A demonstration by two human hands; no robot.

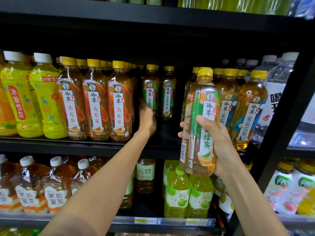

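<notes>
My right hand (219, 143) grips a green-label tea bottle (201, 116) with a yellow cap, held upright in front of the middle shelf. My left hand (146, 118) reaches deep into the shelf gap and curls round the lower part of another green-label tea bottle (150, 87) standing at the back. A second green-label bottle (168, 92) stands just right of it, untouched.
Orange-label tea bottles (95, 99) fill the shelf to the left, blue-label tea bottles (248, 108) to the right, water bottles (276, 92) beyond them. The black shelf edge (85, 145) runs below. Green juice bottles (187, 193) sit on the lower shelf.
</notes>
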